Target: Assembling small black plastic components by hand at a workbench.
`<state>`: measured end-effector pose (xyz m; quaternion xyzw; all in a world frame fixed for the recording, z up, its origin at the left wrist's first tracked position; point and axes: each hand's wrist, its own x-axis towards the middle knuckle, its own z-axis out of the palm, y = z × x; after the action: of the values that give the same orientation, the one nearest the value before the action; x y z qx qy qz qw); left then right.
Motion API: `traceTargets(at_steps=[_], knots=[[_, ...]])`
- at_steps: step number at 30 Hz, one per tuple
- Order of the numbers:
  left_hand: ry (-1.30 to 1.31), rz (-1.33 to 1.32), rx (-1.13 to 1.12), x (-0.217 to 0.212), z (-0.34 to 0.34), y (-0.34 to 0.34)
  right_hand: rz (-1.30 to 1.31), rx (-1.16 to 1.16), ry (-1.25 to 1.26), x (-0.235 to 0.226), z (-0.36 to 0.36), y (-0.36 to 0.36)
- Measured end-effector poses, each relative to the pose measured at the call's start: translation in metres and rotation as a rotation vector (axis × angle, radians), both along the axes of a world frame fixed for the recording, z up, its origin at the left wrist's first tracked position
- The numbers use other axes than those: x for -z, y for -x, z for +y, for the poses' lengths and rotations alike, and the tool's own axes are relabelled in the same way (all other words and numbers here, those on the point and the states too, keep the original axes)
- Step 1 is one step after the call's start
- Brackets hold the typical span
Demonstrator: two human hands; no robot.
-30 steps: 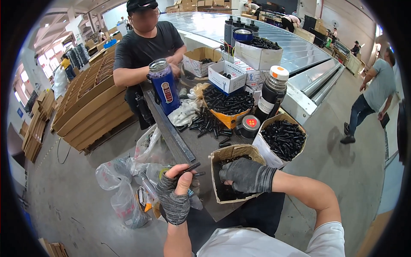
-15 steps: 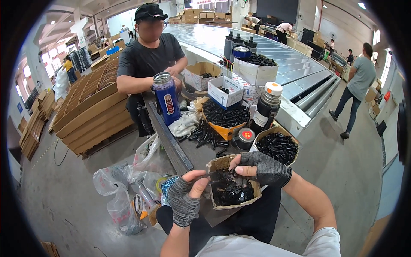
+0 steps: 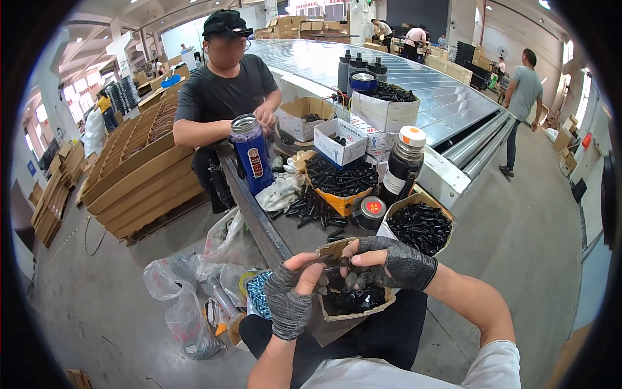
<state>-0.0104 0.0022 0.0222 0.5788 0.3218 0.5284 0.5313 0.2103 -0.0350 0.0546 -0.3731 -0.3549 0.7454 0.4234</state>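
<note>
Now raised together above near cardboard box [image 3: 355,305]: left hand [image 3: 290,295] and right hand [image 3: 394,262], fingers pinching one small black part [image 3: 343,267], lifted clear of box, seemingly being assembled.

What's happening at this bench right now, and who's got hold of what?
The wearer, in fingerless knit gloves, has both hands together over a small cardboard box of black parts. The left hand and right hand pinch a small dark piece between their fingertips above the box. Across the table, a person in a black shirt works at another carton, beside a blue flask. More boxes of black parts stand around.
</note>
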Motion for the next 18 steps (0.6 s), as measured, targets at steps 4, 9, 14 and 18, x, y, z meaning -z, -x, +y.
traceTargets(at_steps=[4, 9, 14, 18], knots=[[-0.005, 0.006, 0.008, 0.0068, 0.0040, -0.0019, -0.023, 0.020, 0.002, -0.0032, -0.0002, 0.0050], [-0.020, 0.013, 0.001, 0.0052, 0.0036, -0.0027, -0.124, 0.059, -0.002, -0.0017, 0.0019, 0.0073], [-0.011, 0.034, -0.037, -0.0016, 0.0025, -0.0015, -0.090, 0.060, -0.011, 0.0017, 0.0003, 0.0047], [-0.010, 0.026, -0.056, 0.0016, 0.0027, -0.0030, -0.144, 0.087, -0.026, -0.0045, -0.0004, 0.0086]])
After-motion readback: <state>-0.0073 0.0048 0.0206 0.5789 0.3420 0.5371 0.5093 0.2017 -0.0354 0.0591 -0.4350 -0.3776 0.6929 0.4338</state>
